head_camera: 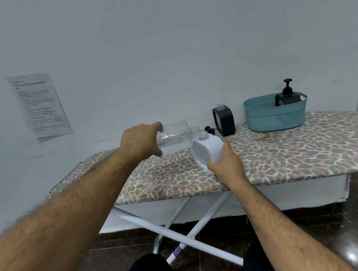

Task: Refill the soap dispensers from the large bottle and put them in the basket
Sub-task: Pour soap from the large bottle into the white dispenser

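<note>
Leopard-print ironing board, left hand gripping tipped clear bottle — right hand clasping white dispenser.

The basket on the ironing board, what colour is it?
Teal blue, with a woven-look perforated wall; the basket shows clearly in the head view.

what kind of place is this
Probably a plain room at home or a utility room: an ironing board with a leopard-print cover serves as the table, against a bare wall with a printed sheet stuck on.
</note>
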Demonstrator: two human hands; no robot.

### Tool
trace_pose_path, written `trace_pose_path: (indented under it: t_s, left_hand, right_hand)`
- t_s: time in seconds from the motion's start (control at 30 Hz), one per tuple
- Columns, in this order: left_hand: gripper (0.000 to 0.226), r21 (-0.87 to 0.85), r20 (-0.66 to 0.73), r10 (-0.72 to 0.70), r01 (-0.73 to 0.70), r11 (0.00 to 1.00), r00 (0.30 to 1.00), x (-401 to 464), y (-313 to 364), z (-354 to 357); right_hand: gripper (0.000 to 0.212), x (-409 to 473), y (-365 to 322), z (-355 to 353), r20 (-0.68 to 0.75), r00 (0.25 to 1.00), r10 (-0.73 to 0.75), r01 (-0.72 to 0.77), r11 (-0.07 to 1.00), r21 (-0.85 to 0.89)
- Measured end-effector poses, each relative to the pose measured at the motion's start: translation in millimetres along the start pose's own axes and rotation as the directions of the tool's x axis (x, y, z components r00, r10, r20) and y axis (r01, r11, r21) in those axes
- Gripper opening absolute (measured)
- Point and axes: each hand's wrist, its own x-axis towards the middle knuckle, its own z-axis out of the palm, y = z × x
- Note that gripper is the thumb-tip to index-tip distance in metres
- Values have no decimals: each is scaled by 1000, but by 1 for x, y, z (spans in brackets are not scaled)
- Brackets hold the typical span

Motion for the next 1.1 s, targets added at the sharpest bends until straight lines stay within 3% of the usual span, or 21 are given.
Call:
trace_pose_path:
  t_s: [1.1]
  left_hand:
    - [68, -30, 36, -20, 21, 999, 999, -2, 6, -4]
  right_hand:
    - [79, 6, 4, -4, 48, 999, 10, -11, 999, 30]
